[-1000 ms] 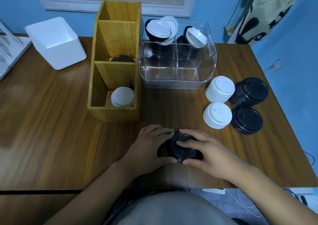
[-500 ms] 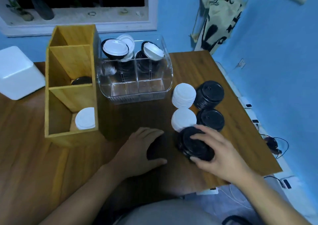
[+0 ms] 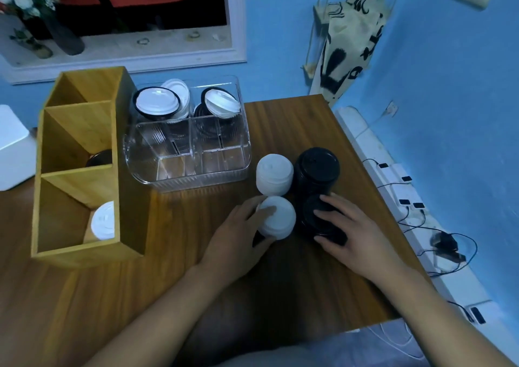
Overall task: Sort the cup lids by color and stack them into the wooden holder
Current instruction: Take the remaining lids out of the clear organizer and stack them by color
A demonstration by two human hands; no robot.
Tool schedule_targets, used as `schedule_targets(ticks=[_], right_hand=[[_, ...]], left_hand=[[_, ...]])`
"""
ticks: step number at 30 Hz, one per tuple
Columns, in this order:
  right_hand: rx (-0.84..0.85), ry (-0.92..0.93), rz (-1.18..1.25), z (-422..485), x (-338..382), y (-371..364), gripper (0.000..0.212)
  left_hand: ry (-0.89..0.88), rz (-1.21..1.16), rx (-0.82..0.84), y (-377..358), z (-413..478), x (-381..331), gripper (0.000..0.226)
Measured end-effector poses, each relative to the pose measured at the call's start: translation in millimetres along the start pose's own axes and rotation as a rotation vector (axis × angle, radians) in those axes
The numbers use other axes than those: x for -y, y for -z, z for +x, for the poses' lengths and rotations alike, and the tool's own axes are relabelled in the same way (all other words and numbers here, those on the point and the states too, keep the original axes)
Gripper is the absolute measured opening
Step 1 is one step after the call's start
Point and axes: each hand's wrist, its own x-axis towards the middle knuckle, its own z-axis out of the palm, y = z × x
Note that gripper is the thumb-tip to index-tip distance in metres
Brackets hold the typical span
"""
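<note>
White plastic lid stack (image 3: 278,218) sits upright on the wooden desk (image 3: 280,130), fingers of my left hand (image 3: 238,237) curled round it, right hand (image 3: 356,234) gripping the black plastic lid stack (image 3: 309,218). Wooden compartment holder (image 3: 75,170) is off left, so left's nearer imo.

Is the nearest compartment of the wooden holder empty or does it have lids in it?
Not empty: white lids lie at its bottom, far below the wooden holder's rim.

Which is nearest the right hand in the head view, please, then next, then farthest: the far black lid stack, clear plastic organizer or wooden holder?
1. Far black lid stack, just beyond the right hand.
2. Clear plastic organizer, further left.
3. Wooden holder, far left.
</note>
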Motion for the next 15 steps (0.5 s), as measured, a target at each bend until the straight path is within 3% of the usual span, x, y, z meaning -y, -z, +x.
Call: schedule_targets(ticks=[11, 15], right_hand=[[-0.008, 0.011, -0.109, -0.9, 8.5, 0.8, 0.052], [-0.093, 0.08, -0.16, 9.5, 32.4, 15.3, 0.041]], left_hand=[[0.033, 0.017, -0.03, -0.1, -2.5, -7.1, 0.066], [0.079, 0.026, -0.035, 17.3, -10.4, -4.0, 0.074]])
